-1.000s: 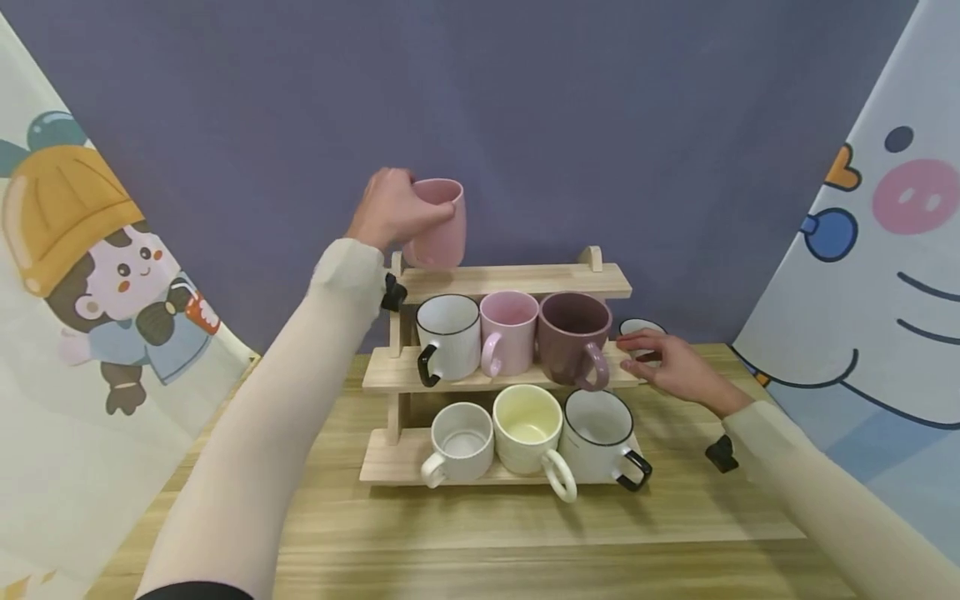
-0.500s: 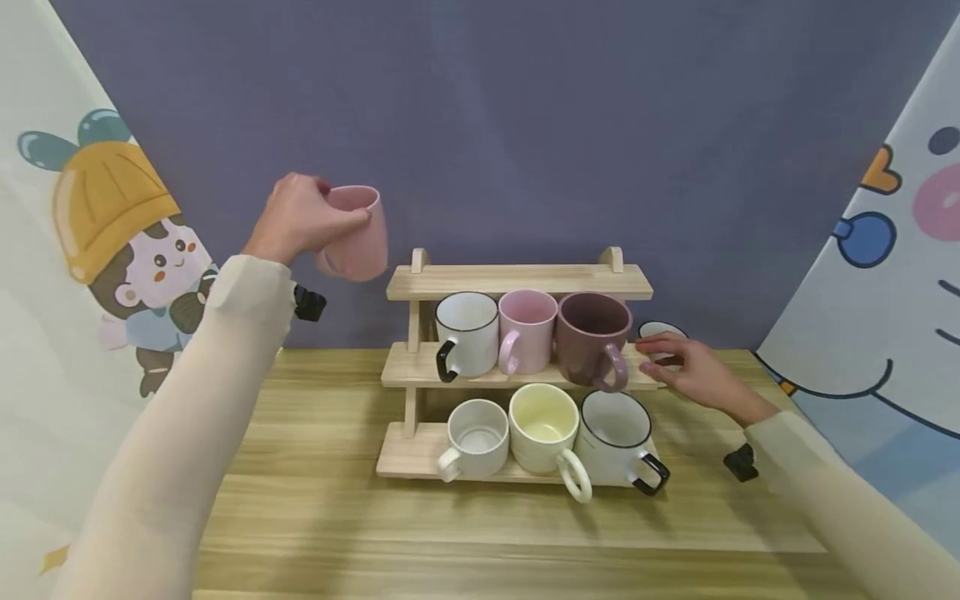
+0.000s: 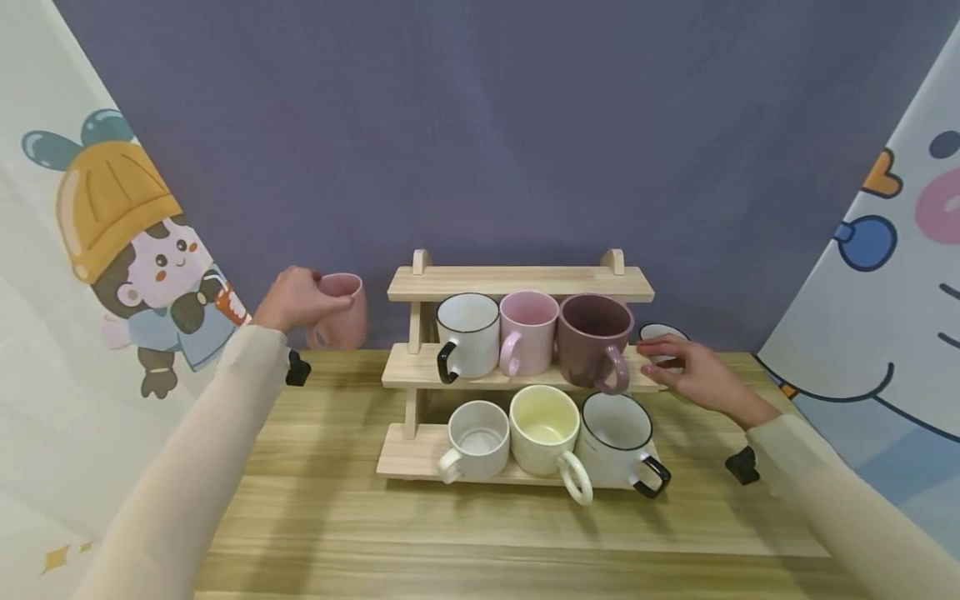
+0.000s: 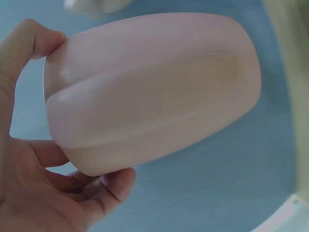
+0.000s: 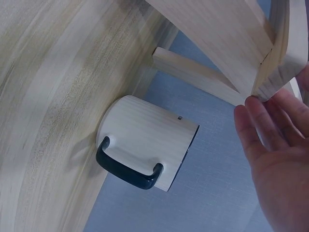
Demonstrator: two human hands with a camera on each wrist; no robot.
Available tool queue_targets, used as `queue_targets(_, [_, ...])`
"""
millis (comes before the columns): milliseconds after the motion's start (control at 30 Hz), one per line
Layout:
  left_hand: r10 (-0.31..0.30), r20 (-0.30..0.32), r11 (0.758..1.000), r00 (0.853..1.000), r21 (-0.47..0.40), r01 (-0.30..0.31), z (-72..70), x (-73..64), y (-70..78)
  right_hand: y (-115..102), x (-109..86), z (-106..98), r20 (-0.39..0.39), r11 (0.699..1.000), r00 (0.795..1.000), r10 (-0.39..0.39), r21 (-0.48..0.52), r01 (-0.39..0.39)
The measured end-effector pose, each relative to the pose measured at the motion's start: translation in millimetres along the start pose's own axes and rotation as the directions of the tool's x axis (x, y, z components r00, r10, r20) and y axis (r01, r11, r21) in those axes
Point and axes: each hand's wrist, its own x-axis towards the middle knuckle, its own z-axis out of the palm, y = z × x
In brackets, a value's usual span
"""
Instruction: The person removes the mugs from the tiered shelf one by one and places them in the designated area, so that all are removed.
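Observation:
My left hand (image 3: 294, 298) holds a pink mug (image 3: 349, 323) by its rim, out to the left of a three-tier wooden shelf (image 3: 517, 285). In the left wrist view the thumb lies at one side of the rim and curled fingers at the other; the mug's handle (image 4: 145, 106) faces that camera. At the right end of the middle tier, my right hand (image 3: 701, 377) holds the board, thumb and fingers at its edges. Behind that hand stands a white mug with a black rim (image 5: 145, 140), upright on the table and partly hidden in the head view.
The middle tier bears a white mug (image 3: 468, 342), a light pink mug (image 3: 528, 333) and a dark plum mug (image 3: 594, 342). Below stand a grey-white cup (image 3: 480, 458), a pale yellow mug (image 3: 536, 450) and a white black-handled mug (image 3: 613, 454). Printed curtains hang at both sides.
The left hand has carried the pink mug from above the top tier out to the left, then lowered it. The right hand stays at the shelf's end. The head view has turned slightly left.

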Motion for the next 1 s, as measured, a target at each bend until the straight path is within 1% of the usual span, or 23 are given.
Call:
queue_targets(100, [-0.001, 0.035, 1.000, 0.999, 0.006, 0.000, 18.7, 0.5, -12.3, -1, -0.4, 0, 0.003, 1.000, 1.000, 0.014, -0.003, -0.014])
queue_targets(200, [0.012, 0.063, 1.000, 0.998, 0.018, -0.014, 36.0, 1.0, -21.2, -3, -1.0, 0, -0.003, 1.000, 1.000, 0.021, -0.017, -0.021])
queue_targets(233, [0.014, 0.081, 1.000, 0.997, 0.016, -0.015, 41.5, 1.1, -23.8, -3, -1.1, 0, -0.004, 1.000, 1.000, 0.020, -0.021, -0.020])
queue_targets(400, [0.031, 0.132, 0.999, 0.991, 0.003, -0.032, 67.4, 2.3, -31.2, -4, -1.2, -1, 0.005, 0.999, 1.000, 0.026, -0.022, -0.026])
queue_targets(467, [0.035, 0.133, 0.999, 0.991, 0.005, -0.036, 76.5, 3.8, -33.2, -5, -1.1, -1, 0.009, 0.999, 0.999, 0.031, -0.019, -0.031])
queue_targets(533, [0.028, 0.140, 1.000, 0.990, 0.001, -0.029, 84.4, 5.4, -35.0, -4, -1.0, -1, 0.009, 0.999, 0.999, 0.032, -0.020, -0.032])
queue_targets(667, [0.006, 0.157, 1.000, 0.988, -0.012, -0.005, 96.0, 6.9, -37.1, -2, -0.5, -1, -0.001, 0.999, 1.000, 0.025, -0.025, -0.025])
queue_targets(800, [0.007, 0.154, 1.000, 0.988, -0.012, -0.005, 102.9, 7.1, -38.3, -2, 0.3, -1, 0.000, 1.000, 1.000, 0.014, -0.021, -0.014])
queue_targets(900, [0.022, 0.150, 1.000, 0.988, -0.013, -0.020, 105.2, 7.6, -37.5, -2, 0.7, -2, 0.000, 1.000, 1.000, 0.009, -0.006, -0.009])
queue_targets(1000, [0.032, 0.172, 0.999, 0.985, -0.015, -0.030, 102.5, 2.5, -35.3, -1, 1.0, 1, 0.005, 1.000, 1.000, 0.017, 0.013, -0.017])
